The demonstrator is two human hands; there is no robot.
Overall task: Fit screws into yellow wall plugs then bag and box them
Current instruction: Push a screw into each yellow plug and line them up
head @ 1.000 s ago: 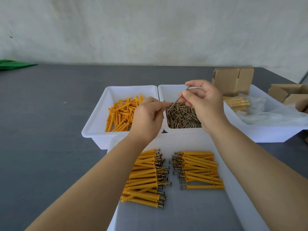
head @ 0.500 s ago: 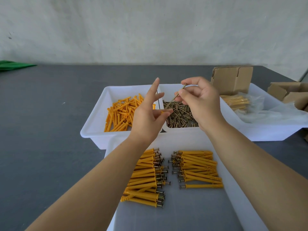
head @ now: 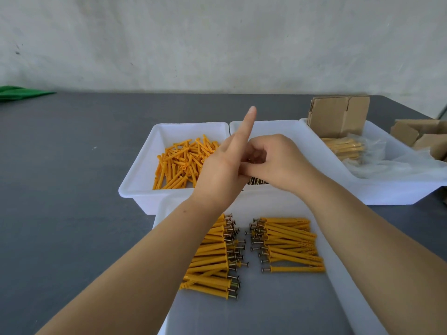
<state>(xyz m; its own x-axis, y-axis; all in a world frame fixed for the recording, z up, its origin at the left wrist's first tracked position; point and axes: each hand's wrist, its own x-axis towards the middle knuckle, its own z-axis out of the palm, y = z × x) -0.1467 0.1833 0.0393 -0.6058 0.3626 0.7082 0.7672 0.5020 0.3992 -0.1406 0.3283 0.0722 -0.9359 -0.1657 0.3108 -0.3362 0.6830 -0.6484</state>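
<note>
We are working over the screw bin [head: 285, 131]: left of it the bin [head: 145, 175] is holding loose yellow plugs [head: 180, 163]; above it our left hand [head: 221, 170], forefinger straight, is meeting our curled right hand [head: 278, 163], contents hidden; nearer us, the tray [head: 343, 298] is keeping fitted plugs [head: 290, 243] ready for bagging.

Loose yellow wall plugs [head: 180, 163] lie heaped in the left white tub; screws [head: 257, 182] fill the next one; fitted plugs [head: 290, 243] lie in two rows nearer.
</note>
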